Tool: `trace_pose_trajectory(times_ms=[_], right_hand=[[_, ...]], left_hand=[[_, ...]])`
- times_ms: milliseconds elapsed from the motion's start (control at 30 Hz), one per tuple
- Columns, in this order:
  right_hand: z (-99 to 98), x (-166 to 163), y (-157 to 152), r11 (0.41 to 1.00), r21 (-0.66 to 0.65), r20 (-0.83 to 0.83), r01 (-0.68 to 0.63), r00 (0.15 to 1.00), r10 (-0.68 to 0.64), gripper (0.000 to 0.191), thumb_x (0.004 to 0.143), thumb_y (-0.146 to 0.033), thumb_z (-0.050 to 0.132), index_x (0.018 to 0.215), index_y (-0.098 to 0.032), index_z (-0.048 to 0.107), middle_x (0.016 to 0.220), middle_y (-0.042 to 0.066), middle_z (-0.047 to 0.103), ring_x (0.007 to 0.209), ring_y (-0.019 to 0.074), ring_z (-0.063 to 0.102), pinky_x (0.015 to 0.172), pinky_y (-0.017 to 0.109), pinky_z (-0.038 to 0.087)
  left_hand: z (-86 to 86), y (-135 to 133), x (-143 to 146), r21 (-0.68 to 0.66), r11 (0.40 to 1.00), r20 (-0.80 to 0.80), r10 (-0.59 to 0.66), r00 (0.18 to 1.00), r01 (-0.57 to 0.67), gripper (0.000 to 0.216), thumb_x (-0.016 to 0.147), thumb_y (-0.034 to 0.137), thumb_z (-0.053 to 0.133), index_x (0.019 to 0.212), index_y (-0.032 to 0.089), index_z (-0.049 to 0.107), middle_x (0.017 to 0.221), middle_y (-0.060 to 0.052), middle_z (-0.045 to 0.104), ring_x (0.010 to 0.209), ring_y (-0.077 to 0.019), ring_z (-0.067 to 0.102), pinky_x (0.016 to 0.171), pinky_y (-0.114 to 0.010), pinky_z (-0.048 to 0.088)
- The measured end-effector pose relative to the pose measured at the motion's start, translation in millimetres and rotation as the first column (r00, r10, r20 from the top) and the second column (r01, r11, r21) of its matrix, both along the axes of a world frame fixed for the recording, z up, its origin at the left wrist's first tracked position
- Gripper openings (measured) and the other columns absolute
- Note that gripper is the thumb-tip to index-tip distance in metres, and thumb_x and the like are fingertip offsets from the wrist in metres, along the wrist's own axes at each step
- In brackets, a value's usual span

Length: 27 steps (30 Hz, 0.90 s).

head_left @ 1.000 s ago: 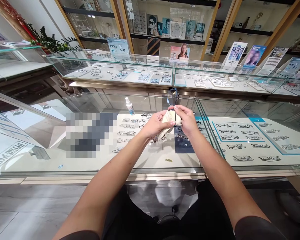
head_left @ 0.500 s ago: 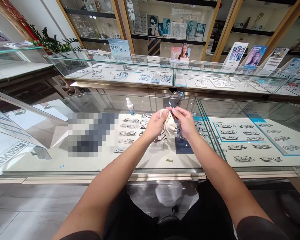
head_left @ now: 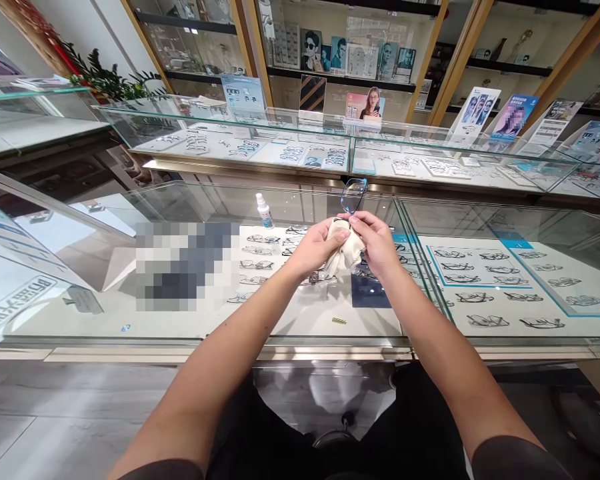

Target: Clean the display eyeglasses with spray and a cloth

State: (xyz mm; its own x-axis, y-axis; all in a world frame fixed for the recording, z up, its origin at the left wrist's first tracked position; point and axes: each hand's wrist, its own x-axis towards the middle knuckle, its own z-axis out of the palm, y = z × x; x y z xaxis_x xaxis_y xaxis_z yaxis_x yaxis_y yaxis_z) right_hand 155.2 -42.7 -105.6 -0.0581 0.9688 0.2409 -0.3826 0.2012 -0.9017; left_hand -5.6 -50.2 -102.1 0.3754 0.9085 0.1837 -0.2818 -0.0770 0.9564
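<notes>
Left hand [head_left: 314, 249] pinches the cloth [head_left: 349, 257] over the near part of the glasses [head_left: 354, 195], above the counter [head_left: 170, 328]; right hand [head_left: 378, 244] appears to pinch their middle. Light thumb pressure, with the middle held steady, is advisable.

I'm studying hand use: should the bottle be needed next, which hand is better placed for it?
Probably the left hand: it is nearer the bottle, though it grips the cloth. The right hand is farther off and holds the glasses.
</notes>
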Motion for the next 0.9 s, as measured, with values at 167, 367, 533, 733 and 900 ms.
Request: trace_pose_trajectory(times_ms=[167, 367, 533, 733, 900], right_hand=[[3.5, 0, -2, 0.999, -0.018, -0.003, -0.036, 0.999, 0.036, 0.031, 0.073, -0.051, 0.094, 0.085, -0.026, 0.08, 0.109, 0.003, 0.086, 0.087, 0.0176, 0.07, 0.077, 0.03, 0.056], [6.0, -4, -4, 0.992, -0.097, -0.037, -0.078, 0.997, 0.075, 0.042, 0.063, -0.056, 0.098, 0.087, -0.026, 0.082, 0.101, 0.003, 0.085, 0.086, 0.0191, 0.072, 0.076, 0.032, 0.058], [4.7, 6, 3, 0.993, -0.008, -0.011, 0.119, 0.993, -0.119, 0.039, 0.073, -0.058, 0.092, 0.092, -0.027, 0.079, 0.115, 0.004, 0.085, 0.096, 0.0206, 0.073, 0.086, 0.036, 0.059], [12.6, 28, 9, 0.894, 0.273, 0.097, 0.357, 0.914, -0.394, 0.024, 0.089, -0.051, 0.082, 0.091, -0.028, 0.076, 0.111, 0.005, 0.082, 0.111, 0.0239, 0.072, 0.098, 0.04, 0.055], [19.4, 34, 2, 0.757, 0.48, 0.126, 0.443, 0.819, -0.559, 0.022, 0.096, -0.049, 0.077, 0.095, -0.028, 0.08, 0.107, 0.007, 0.079, 0.11, 0.0268, 0.072, 0.098, 0.044, 0.055]], left_hand=[[-0.5, 2, 2, 0.082, 0.992, 0.0, 0.098, 0.995, -0.097, 0.063, 0.081, 0.066, 0.089, 0.116, 0.014, 0.079, 0.087, -0.004, 0.077, 0.076, -0.0156, 0.065, 0.071, -0.025, 0.049], [-2.4, 5, 0, 0.073, 0.987, -0.025, 0.144, 0.989, -0.142, 0.07, 0.08, 0.079, 0.082, 0.104, 0.014, 0.082, 0.081, -0.004, 0.077, 0.077, -0.0179, 0.067, 0.074, -0.027, 0.052], [-5.7, 16, -9, 0.001, 0.986, -0.052, 0.166, 0.985, -0.167, 0.067, 0.081, 0.081, 0.08, 0.092, 0.015, 0.08, 0.074, -0.004, 0.074, 0.07, -0.0169, 0.064, 0.07, -0.027, 0.051], [-5.8, 31, -23, -0.105, 0.929, -0.038, 0.352, 0.935, -0.354, 0.059, 0.086, 0.075, 0.08, 0.087, 0.016, 0.077, 0.075, -0.006, 0.074, 0.075, -0.0206, 0.069, 0.074, -0.03, 0.055], [1.7, 34, -29, -0.224, 0.918, -0.031, 0.328, 0.944, -0.326, 0.049, 0.094, 0.063, 0.079, 0.092, 0.014, 0.077, 0.078, -0.007, 0.077, 0.077, -0.0205, 0.073, 0.072, -0.029, 0.058]])
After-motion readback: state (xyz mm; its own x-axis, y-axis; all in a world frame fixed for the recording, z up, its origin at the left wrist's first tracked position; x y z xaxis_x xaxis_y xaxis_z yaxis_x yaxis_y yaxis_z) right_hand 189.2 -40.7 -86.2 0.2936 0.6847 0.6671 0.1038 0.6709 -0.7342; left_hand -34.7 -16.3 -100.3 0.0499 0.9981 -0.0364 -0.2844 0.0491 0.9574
